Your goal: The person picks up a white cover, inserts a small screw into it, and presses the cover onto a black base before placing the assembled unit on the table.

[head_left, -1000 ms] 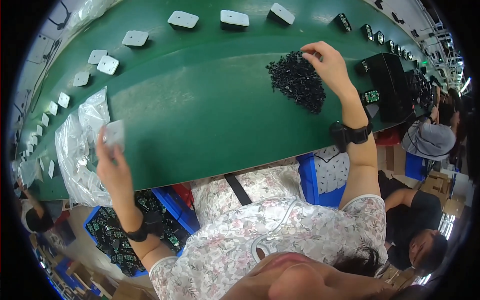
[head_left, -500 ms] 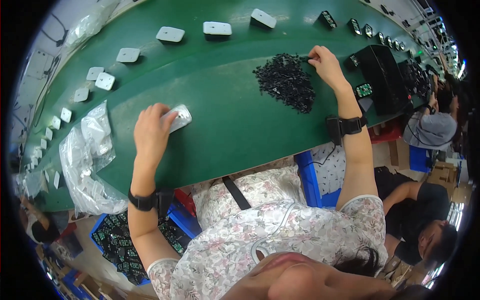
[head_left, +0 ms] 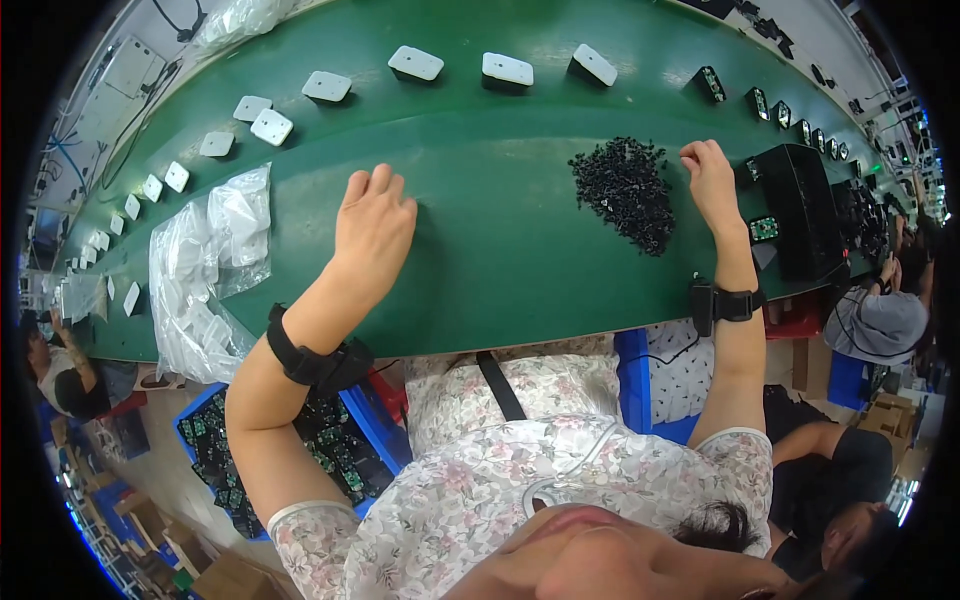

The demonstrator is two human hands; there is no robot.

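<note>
My left hand (head_left: 375, 235) is over the green table (head_left: 480, 270), palm down with its fingers curled. Whatever it holds is hidden beneath the hand. To the right, my right hand (head_left: 710, 180) is closed in a pinch just beside a pile of small black parts (head_left: 625, 195). Anything between those fingertips is too small to make out. On the table left of my left hand lies a clear plastic bag (head_left: 205, 290) with white pieces in it. Beyond the hands, several white-topped rectangular casings (head_left: 508, 69) stand in a curved row.
A black box (head_left: 795, 210) stands right of my right hand, with a green circuit board (head_left: 764, 229) next to it. Several black casings (head_left: 711, 84) line the far right. Below the table edge are a blue bin of circuit boards (head_left: 215, 450) and another blue bin (head_left: 632, 370). Other people sit on both sides.
My left hand has moved right and away from me, and the white casing seen in it earlier is out of sight. My right hand has drawn slightly off the black pile. The view has shifted.
</note>
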